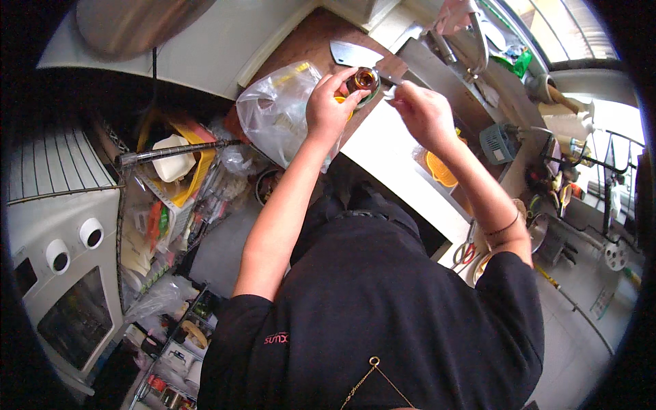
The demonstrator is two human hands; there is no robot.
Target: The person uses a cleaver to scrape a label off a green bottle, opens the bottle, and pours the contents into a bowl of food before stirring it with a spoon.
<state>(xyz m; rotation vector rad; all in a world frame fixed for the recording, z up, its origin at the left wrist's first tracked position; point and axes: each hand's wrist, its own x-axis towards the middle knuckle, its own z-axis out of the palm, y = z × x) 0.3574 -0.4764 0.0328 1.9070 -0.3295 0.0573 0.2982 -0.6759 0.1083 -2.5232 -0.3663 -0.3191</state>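
Observation:
My left hand [330, 105] grips a brown glass jar [365, 79] whose open mouth faces up. Just to its right, my right hand [424, 110] has its fingers closed on a small whitish piece [390, 93] that I cannot identify. Behind the jar a cleaver [353, 54] lies on the brown counter, its handle reaching towards my right hand. A clear plastic bag [274, 113] stands to the left of my left hand. Something orange, partly hidden by my fingers, shows beside the jar.
A sink [428, 64] with a faucet [479, 46] lies at the upper right. An orange basket [439, 169] is under my right forearm, and red-handled scissors [464, 251] lie near my elbow. On the left are a crowded wire shelf and a white oven [77, 287].

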